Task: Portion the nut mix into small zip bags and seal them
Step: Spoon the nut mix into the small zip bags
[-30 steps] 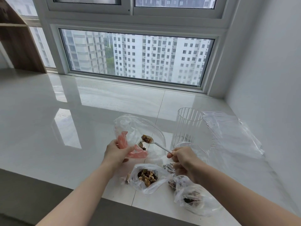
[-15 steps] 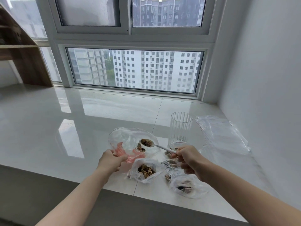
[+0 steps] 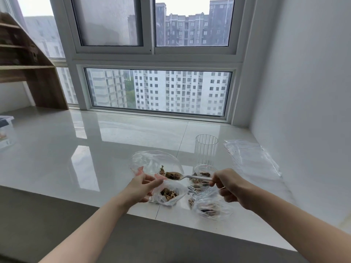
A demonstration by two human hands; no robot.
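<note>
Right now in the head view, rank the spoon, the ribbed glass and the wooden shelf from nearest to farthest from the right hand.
1. The spoon: held in the right hand.
2. The ribbed glass: standing just behind the hand, on the sill.
3. The wooden shelf: far off at the left wall.

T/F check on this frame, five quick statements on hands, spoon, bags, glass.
1. The right hand holds the spoon by its handle. True.
2. The spoon's bowl is empty. False: it carries nut mix.
3. The left hand holds the large clear bag at its mouth. True.
4. The ribbed glass lies on its side. False: it stands upright.
5. No small bag has nuts yet. False: the small bag beside the left hand already holds some.
</note>
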